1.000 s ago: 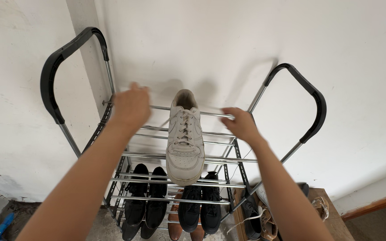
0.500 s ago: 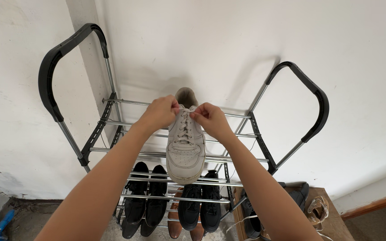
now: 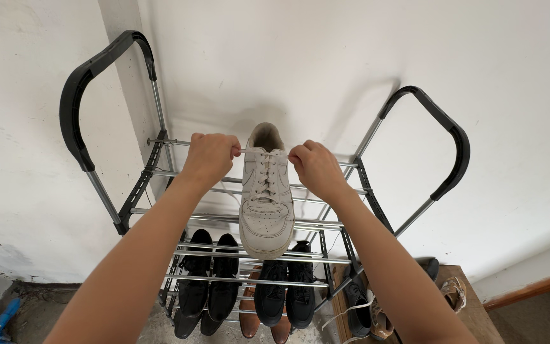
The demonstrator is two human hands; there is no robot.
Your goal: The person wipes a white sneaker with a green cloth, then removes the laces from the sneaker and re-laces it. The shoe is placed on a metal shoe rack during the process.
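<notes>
- Left hand: closed in a fist, pinching a white lace end that runs taut to the top eyelets of the sneaker just to its right.
- White sneaker: sits between the two hands, on the top rails of the metal shoe rack, toe pointing toward the person, heel toward the white wall. Laces are threaded through all eyelets.
- Right hand: closed in a fist just right of the sneaker's collar, gripping the other lace end; the lace itself is mostly hidden by the fingers.
- Below both hands: black shoes and a second black pair stand on a lower tier, with brown shoes beneath them.
- Below and right of the right hand: further shoes rest on a wooden surface beside the rack.
</notes>
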